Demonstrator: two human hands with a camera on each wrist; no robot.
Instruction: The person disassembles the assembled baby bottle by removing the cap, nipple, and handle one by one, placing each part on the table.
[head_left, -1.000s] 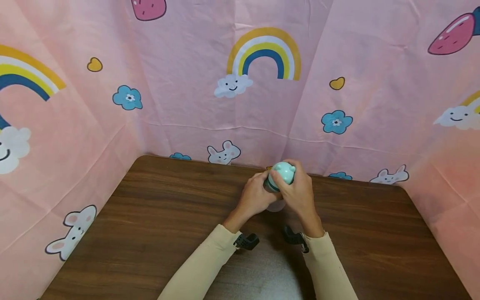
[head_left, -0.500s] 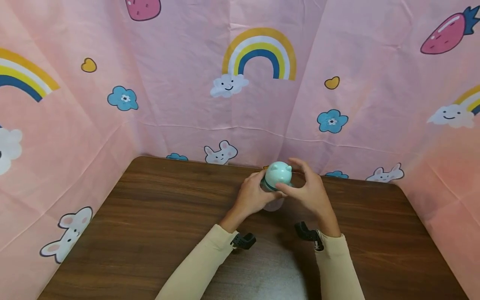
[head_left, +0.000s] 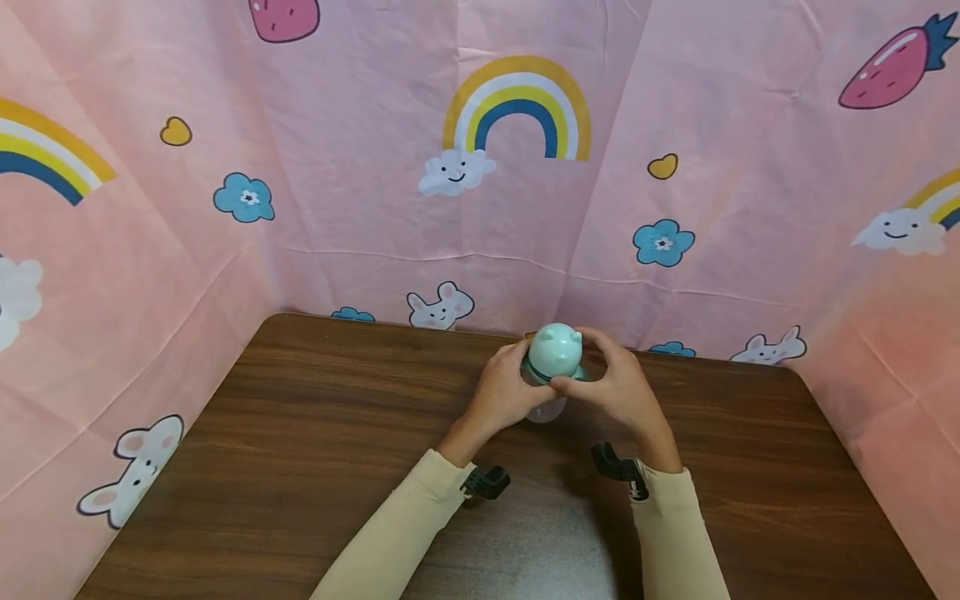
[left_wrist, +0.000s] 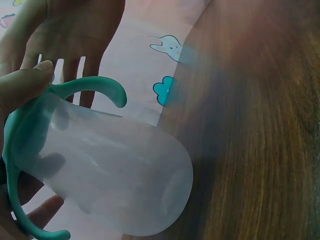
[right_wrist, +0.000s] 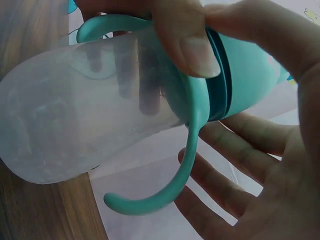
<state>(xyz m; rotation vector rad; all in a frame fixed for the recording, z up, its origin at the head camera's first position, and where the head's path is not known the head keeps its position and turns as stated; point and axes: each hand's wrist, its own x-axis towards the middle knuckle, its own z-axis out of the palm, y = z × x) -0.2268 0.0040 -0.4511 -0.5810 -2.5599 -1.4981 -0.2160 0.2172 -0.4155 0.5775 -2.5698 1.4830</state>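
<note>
Pink cartoon-printed cloth (head_left: 375, 167) is hanging behind a dark brown wood-grain table (head_left: 322, 417). Near the table's far edge, a translucent plastic bottle (left_wrist: 125, 165) with curved teal handles (right_wrist: 145, 206) is wearing a rounded mint-green lid (head_left: 555, 352). The left hand (head_left: 504, 389) is gripping the bottle below the lid; the right hand (head_left: 621, 385) is arching round the lid, thumb and fingers parted, though whether it is pinching I cannot tell. Compared with half a second ago, the right fingers are lying closer to the lid.
</note>
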